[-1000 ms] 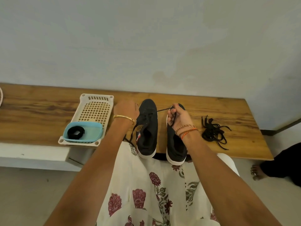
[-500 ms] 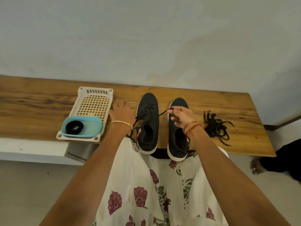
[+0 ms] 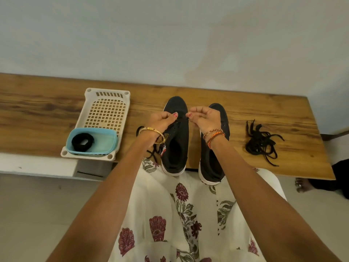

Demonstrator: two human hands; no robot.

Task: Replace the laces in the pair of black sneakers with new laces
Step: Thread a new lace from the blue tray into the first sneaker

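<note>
We hold both hands over the left black canvas sneaker with a white sole [image 3: 176, 137], which stands toe-away on the wooden plank bench top [image 3: 245, 110]. Our left hand [image 3: 162, 121] and right hand [image 3: 204, 120] each have the fingers curled, thumb pressed to forefinger, pinching a thin black lace [image 3: 182, 118]. The lace spans the short gap between the two pinches, directly above the eyelet area of the left sneaker. The right black canvas sneaker [image 3: 217, 159] stands just beside the left one, partly under our right wrist. A loose bundle of black laces [image 3: 262, 142] lies on the bench top, well apart to the right of the pair. To the left sits a white perforated plastic tray [image 3: 107, 108] holding a light blue plastic tub [image 3: 105, 142] with a black coiled lace [image 3: 83, 141] inside.
</note>
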